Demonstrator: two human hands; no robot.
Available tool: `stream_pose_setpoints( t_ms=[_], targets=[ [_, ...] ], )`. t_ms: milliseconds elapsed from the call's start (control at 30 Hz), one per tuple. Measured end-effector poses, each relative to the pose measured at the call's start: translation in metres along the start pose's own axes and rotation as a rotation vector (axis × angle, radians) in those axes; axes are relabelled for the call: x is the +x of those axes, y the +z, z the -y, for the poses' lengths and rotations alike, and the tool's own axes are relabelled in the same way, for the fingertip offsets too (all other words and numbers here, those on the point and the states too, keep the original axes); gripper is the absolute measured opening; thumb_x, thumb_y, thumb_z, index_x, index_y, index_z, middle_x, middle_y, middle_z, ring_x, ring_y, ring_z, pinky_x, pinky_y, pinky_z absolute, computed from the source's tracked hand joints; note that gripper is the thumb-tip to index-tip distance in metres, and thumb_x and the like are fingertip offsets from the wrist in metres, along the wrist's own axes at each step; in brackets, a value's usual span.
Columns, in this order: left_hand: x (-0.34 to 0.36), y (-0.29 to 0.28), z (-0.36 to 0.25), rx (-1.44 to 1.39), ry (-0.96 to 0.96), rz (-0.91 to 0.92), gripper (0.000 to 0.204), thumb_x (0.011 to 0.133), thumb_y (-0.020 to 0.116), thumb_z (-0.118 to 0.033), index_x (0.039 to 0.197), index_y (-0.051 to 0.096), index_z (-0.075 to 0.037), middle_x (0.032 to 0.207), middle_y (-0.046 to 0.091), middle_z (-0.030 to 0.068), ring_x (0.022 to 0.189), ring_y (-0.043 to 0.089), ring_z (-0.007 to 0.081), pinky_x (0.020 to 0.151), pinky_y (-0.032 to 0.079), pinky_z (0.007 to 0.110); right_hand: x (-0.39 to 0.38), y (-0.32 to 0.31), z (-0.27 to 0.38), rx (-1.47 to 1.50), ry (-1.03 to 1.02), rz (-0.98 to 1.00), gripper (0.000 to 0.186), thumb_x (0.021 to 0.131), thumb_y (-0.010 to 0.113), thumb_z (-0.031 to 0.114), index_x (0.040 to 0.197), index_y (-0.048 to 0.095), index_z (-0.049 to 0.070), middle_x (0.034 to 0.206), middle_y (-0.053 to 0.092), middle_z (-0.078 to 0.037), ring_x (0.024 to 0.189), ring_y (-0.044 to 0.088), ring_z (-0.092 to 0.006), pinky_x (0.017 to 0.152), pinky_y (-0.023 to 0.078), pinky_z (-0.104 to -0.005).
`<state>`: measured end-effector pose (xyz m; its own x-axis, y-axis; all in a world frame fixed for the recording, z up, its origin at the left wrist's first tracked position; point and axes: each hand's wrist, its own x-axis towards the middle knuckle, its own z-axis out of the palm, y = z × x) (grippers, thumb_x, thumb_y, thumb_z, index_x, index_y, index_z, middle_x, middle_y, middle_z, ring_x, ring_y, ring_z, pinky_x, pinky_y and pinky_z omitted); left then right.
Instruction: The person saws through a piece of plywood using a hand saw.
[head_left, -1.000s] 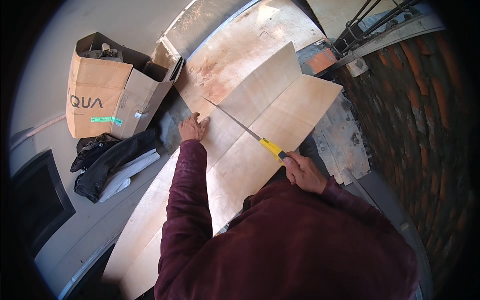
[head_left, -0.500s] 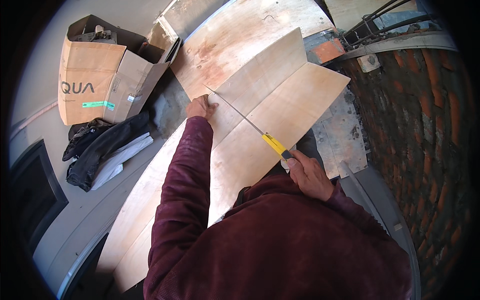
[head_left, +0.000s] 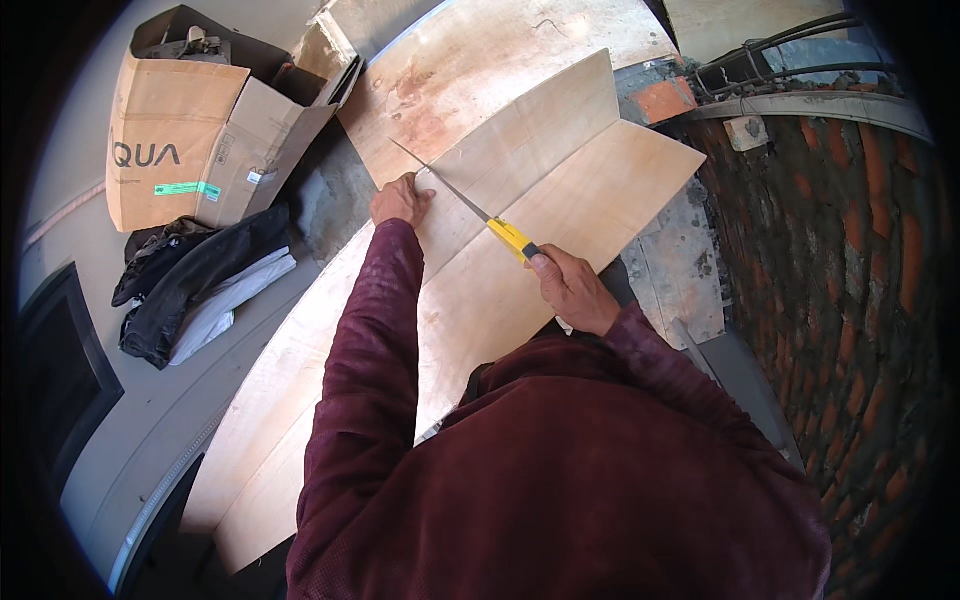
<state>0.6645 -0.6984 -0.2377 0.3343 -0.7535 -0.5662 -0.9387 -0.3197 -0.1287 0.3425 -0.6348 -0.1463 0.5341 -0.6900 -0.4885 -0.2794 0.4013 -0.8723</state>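
A narrow saw [head_left: 455, 193] with a yellow-and-black handle lies across a long, pale plywood board [head_left: 380, 330], its tip reaching past the board's far edge. My right hand [head_left: 575, 290] is closed on the handle, over the board's nearer half. Just left of the blade, my left hand [head_left: 398, 200] grips the board's far edge with curled fingers. A lengthwise line runs along the board, and at the upper right its end is split into two flaps at different angles. Beyond it lies a larger stained plywood sheet [head_left: 470, 80]. My body hides part of the board's near edge.
An open cardboard box [head_left: 175, 150] with debris stands upper left, dark and white cloths [head_left: 190, 280] below it. A rough brick surface [head_left: 830, 320] fills the right side. Upper right are black bars [head_left: 780, 70] and an orange brick piece [head_left: 662, 100]. A metal-coloured sheet [head_left: 675, 270] lies beside the board.
My right hand has pushed the saw up and to the left along the blade's line. My left hand's fingers have curled tighter at the board's edge. The view has shifted slightly.
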Motion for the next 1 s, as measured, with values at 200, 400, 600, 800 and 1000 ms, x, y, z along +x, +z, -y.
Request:
stream_pose_setpoints(
  t_ms=[200, 400, 600, 800, 1000],
  targets=[
    [-0.005, -0.001, 0.023, -0.026, -0.036, 0.018, 0.042, 0.083, 0.071, -0.044, 0.107, 0.067, -0.011, 0.097, 0.072, 0.0163, 0.097, 0.069, 0.0341, 0.082, 0.053, 0.044, -0.057, -0.019, 0.028, 0.05, 0.116, 0.017, 0.032, 0.104, 0.042, 0.028, 0.097, 0.054, -0.001, 0.062, 0.051, -0.018, 0.056, 0.054, -0.036, 0.056, 0.041, -0.0431],
    [0.002, 0.003, -0.002, 0.004, -0.009, -0.029, 0.042, 0.083, 0.071, -0.044, 0.108, 0.068, -0.011, 0.099, 0.072, 0.0164, 0.098, 0.068, 0.0342, 0.084, 0.053, 0.044, 0.015, 0.004, -0.007, -0.068, -0.036, -0.071, 0.031, 0.104, 0.044, 0.027, 0.103, 0.056, -0.002, 0.06, 0.051, -0.016, 0.053, 0.055, -0.0305, 0.054, 0.04, -0.0412],
    [0.002, 0.007, 0.023, -0.063, -0.025, -0.021, 0.04, 0.083, 0.071, -0.044, 0.105, 0.068, -0.012, 0.1, 0.072, 0.0158, 0.098, 0.069, 0.0336, 0.085, 0.052, 0.044, -0.055, -0.005, 0.038, -0.004, 0.136, -0.016, 0.034, 0.104, 0.044, 0.03, 0.095, 0.053, -0.001, 0.063, 0.052, -0.019, 0.057, 0.052, -0.0397, 0.056, 0.041, -0.044],
    [0.001, 0.004, 0.008, -0.054, -0.042, -0.017, 0.041, 0.084, 0.07, -0.046, 0.109, 0.068, -0.013, 0.103, 0.072, 0.0155, 0.099, 0.068, 0.0337, 0.085, 0.052, 0.044, 0.031, 0.025, 0.003, -0.123, -0.033, -0.084, 0.034, 0.104, 0.045, 0.031, 0.096, 0.053, 0.0, 0.067, 0.056, -0.021, 0.062, 0.054, -0.0437, 0.058, 0.042, -0.0452],
    [-0.004, 0.008, 0.027, -0.033, -0.066, 0.018, 0.041, 0.084, 0.069, -0.046, 0.105, 0.066, -0.011, 0.099, 0.072, 0.0157, 0.099, 0.067, 0.0345, 0.085, 0.051, 0.046, -0.016, 0.001, 0.026, 0.012, 0.088, 0.04, 0.031, 0.103, 0.043, 0.028, 0.1, 0.055, -0.001, 0.063, 0.054, -0.018, 0.057, 0.057, -0.0365, 0.056, 0.043, -0.0432]
  ],
)
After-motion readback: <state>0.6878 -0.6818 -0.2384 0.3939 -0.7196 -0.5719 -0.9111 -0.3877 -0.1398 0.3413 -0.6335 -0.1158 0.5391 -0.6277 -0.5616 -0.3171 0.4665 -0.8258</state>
